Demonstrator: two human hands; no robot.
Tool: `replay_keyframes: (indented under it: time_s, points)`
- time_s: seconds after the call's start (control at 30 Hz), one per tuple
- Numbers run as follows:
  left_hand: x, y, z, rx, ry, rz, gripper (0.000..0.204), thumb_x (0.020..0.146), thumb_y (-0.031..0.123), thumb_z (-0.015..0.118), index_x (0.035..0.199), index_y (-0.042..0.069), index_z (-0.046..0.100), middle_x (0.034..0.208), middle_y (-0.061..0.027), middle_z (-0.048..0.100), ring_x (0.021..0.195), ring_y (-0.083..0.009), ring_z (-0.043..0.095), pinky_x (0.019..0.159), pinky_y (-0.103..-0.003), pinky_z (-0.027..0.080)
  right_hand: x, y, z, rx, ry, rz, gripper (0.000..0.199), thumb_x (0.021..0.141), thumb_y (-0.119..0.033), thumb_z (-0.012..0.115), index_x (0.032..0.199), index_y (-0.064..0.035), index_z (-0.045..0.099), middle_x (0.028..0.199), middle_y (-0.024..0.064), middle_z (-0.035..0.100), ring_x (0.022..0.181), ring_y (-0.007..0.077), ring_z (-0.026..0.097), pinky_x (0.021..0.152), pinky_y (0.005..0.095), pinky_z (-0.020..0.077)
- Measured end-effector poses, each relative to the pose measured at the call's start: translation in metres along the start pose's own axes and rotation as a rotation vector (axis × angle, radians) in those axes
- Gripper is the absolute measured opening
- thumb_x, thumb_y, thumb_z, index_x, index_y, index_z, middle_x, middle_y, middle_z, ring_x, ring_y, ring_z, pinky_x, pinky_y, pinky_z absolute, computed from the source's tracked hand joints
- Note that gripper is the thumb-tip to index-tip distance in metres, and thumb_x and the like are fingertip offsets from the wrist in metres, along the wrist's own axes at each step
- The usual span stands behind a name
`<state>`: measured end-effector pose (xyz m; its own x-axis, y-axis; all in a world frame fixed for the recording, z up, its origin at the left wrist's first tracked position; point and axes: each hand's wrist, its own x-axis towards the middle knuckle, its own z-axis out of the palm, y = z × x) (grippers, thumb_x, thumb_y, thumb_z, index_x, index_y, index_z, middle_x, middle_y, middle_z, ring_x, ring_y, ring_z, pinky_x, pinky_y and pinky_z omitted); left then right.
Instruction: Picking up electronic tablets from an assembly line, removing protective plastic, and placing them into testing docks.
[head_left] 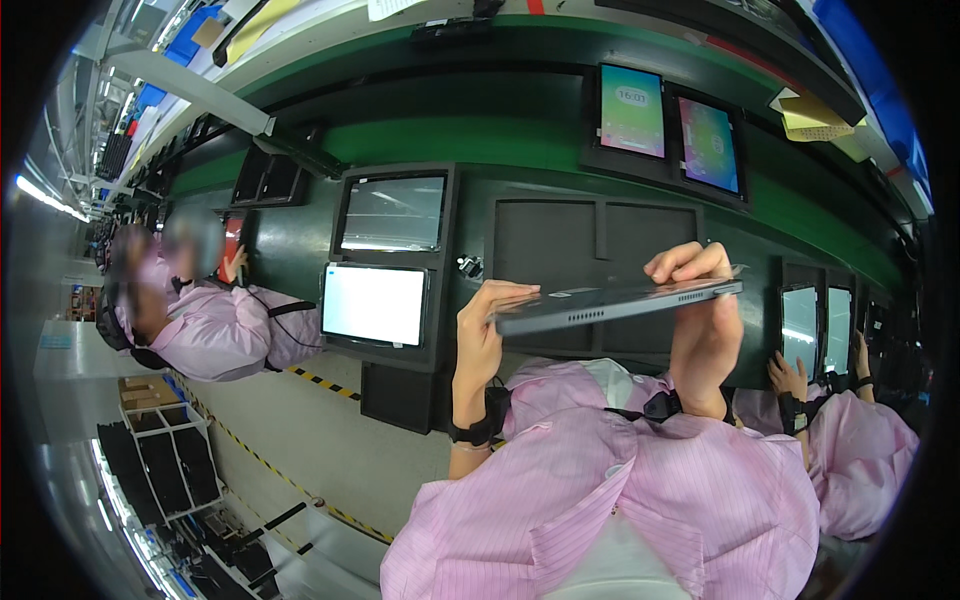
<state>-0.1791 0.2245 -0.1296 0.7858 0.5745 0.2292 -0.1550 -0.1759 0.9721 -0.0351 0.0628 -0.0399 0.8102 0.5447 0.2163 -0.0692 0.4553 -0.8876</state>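
A dark grey tablet (620,308) is held up in front of my chest, tilted so that its long edge with two speaker grilles faces me. My left hand (482,335) grips its left end, thumb side hidden behind the edge. Around the right end, my right hand (703,320) is closed, with bent fingers over the top and the palm below. A film-like shine shows on the tablet's upper face. Beneath it on the bench lies a black compartment tray (545,235).
Left of me, a black tray holds a dark tablet (393,213) and a white-lit tablet (373,305). Two tablets with colourful screens (632,110) stand at the back. Co-workers in pink sit at left (230,325) and right (860,460), the right one's hands touching tablets (799,325).
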Motion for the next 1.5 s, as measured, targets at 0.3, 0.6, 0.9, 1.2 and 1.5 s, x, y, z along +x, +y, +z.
replay_keyframes:
  time_s: [0.3,0.6,0.9,1.2,1.5]
  points:
    - [-0.005,-0.004,0.002,0.057,0.063,0.028,0.018,0.077,0.0,0.057,0.095,-0.004,0.057,0.096,-0.0153,0.062,0.089,-0.0226,0.062,0.081,-0.029,0.049,0.005,-0.002,-0.006,0.069,-0.029,0.142,0.035,0.076,-0.038,0.049,0.082,-0.0042,0.047,0.084,0.0119,0.05,0.082,0.0189,0.048,0.086,0.0353,0.0362]
    - [-0.017,-0.02,-0.004,-0.034,0.071,-0.125,0.015,0.085,0.003,0.052,0.097,-0.005,0.056,0.094,-0.0141,0.061,0.09,-0.0188,0.06,0.081,-0.028,0.047,0.004,-0.001,-0.01,0.023,-0.176,0.166,0.049,0.088,-0.048,0.034,0.088,-0.0023,0.051,0.095,0.0133,0.053,0.091,0.0206,0.051,0.089,0.0338,0.0333]
    - [-0.032,-0.032,-0.017,-0.144,-0.113,-0.374,0.046,0.091,0.023,0.052,0.126,-0.004,0.042,0.114,-0.0062,0.054,0.085,-0.0069,0.047,0.072,-0.019,0.037,0.017,0.0,-0.018,0.227,-0.195,0.386,0.048,0.098,-0.029,0.025,0.131,0.0043,0.036,0.135,0.0126,0.04,0.122,0.0217,0.041,0.102,0.0355,0.031]
    - [-0.041,-0.021,-0.004,-0.2,-0.068,-0.481,0.024,0.091,0.019,0.052,0.109,0.002,0.051,0.084,0.0055,0.047,0.074,-0.0035,0.041,0.063,-0.018,0.034,0.01,0.012,-0.028,0.533,-0.117,0.428,0.039,0.096,-0.028,0.035,0.123,-0.0027,0.048,0.125,0.0069,0.051,0.117,0.0196,0.046,0.1,0.0351,0.0329]
    - [-0.05,-0.019,-0.016,-0.179,-0.138,-0.582,0.02,0.092,0.016,0.05,0.106,0.002,0.053,0.088,0.0043,0.051,0.076,-0.0038,0.042,0.066,-0.018,0.035,0.007,0.031,-0.032,0.504,0.012,0.532,0.034,0.095,-0.028,0.04,0.118,-0.0078,0.052,0.121,0.0036,0.053,0.114,0.0182,0.048,0.098,0.0361,0.0366]
